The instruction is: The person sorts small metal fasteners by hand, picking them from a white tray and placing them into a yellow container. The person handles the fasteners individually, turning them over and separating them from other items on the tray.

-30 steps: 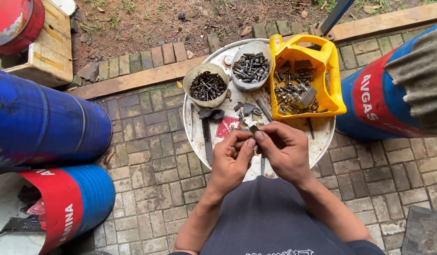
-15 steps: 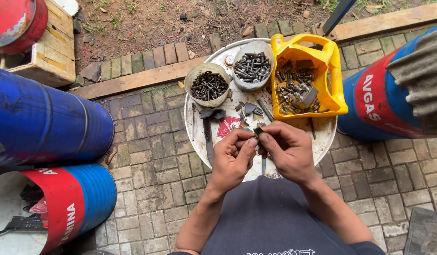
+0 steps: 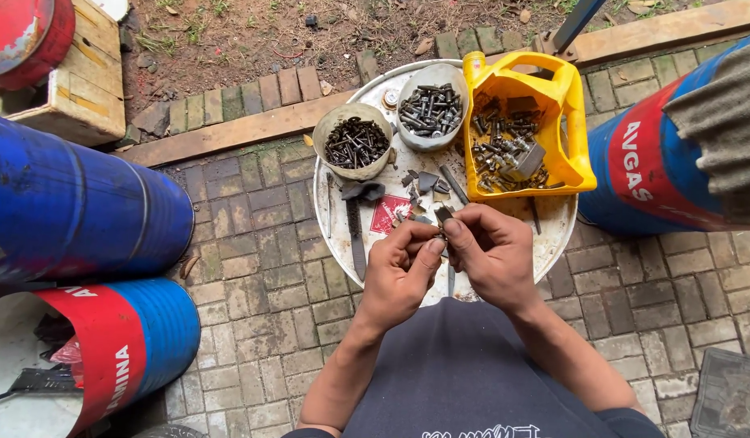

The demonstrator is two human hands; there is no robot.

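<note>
The left hand (image 3: 401,268) and right hand (image 3: 492,255) meet over the near part of a round white tray (image 3: 330,231), fingertips pressed together. Both hands are closed in a pinch on one small dark metal piece, a bolt (image 3: 442,235) as far as can be told; most of it is hidden between the fingers. The left thumb and forefinger grip it from the left, the right thumb and fingers from the right, and the piece sits just above the tray's surface, a little toward the person's lap.

Just beyond the hands, loose metal scraps (image 3: 424,182) and a small red card (image 3: 389,214) lie on the tray. A long dark tool (image 3: 356,235) lies left of the hands, pointing toward the person.

At the far side of the tray stand two bowls: a beige one (image 3: 321,138) full of dark screws, and a grey one (image 3: 407,89) beside it holding bolts. To their right a cut-open yellow jug (image 3: 574,122) holds mixed rusty hardware and overhangs the tray's rim.

The tray rests on brick paving (image 3: 261,276). Blue drums with red bands lie on the left (image 3: 75,211) and right (image 3: 642,162), with a wooden plank (image 3: 229,138) and bare soil beyond.
</note>
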